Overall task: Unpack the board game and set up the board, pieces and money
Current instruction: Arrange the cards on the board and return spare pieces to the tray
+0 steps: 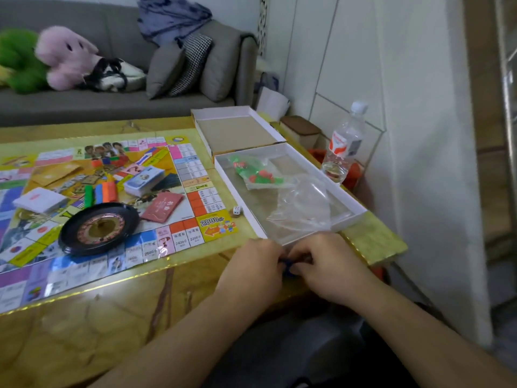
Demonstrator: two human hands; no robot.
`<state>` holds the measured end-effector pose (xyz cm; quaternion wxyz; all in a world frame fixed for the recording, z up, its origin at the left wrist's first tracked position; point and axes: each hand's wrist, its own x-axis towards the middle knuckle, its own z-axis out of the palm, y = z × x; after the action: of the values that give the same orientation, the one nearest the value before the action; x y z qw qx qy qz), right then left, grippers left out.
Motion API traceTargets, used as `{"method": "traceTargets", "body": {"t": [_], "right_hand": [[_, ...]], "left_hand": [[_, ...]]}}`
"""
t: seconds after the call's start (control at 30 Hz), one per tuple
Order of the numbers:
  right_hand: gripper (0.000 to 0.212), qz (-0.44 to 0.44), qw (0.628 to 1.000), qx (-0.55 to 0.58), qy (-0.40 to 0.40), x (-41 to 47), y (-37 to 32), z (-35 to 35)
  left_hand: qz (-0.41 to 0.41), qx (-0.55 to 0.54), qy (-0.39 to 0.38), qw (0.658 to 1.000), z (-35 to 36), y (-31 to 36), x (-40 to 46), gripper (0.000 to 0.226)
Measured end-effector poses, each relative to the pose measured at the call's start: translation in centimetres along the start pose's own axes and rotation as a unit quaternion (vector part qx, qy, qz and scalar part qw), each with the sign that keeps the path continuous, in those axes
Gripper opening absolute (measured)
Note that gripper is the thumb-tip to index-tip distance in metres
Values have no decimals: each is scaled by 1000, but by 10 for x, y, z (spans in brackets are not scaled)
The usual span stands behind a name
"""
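Observation:
The game board [195,208] lies unfolded on the table. On it sit a black roulette wheel [98,228], two card decks [144,179] [40,201], a red packet [162,207] and coloured pieces [100,193]. A white die [236,210] rests by the board's corner. The open box tray [349,217] holds a bag of red and green pieces [256,173] and an empty clear bag [302,205]. My left hand [251,264] and my right hand [327,264] meet at the table's front edge, fingers curled around a small dark blue thing [286,266], mostly hidden.
The box lid [237,133] lies upturned behind the tray. A water bottle [345,144] and a small lidded container [300,130] stand at the table's right edge by the wall. A grey sofa [112,105] with plush toys and cushions runs behind the table.

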<state>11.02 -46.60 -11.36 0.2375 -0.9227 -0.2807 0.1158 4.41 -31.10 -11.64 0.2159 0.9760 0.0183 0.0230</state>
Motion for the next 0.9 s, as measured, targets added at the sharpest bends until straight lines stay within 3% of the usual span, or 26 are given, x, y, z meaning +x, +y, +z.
{"method": "traceTargets", "body": {"t": [0.27,0.9], "right_hand": [[20,31,999,-5,38,7,26,-14],[20,66,997,-31,24,7,43,-33]], "left_hand": [[-28,-3,34,999,25,22,25,22],[-39,-32,56,997,43,45,35,18]]}}
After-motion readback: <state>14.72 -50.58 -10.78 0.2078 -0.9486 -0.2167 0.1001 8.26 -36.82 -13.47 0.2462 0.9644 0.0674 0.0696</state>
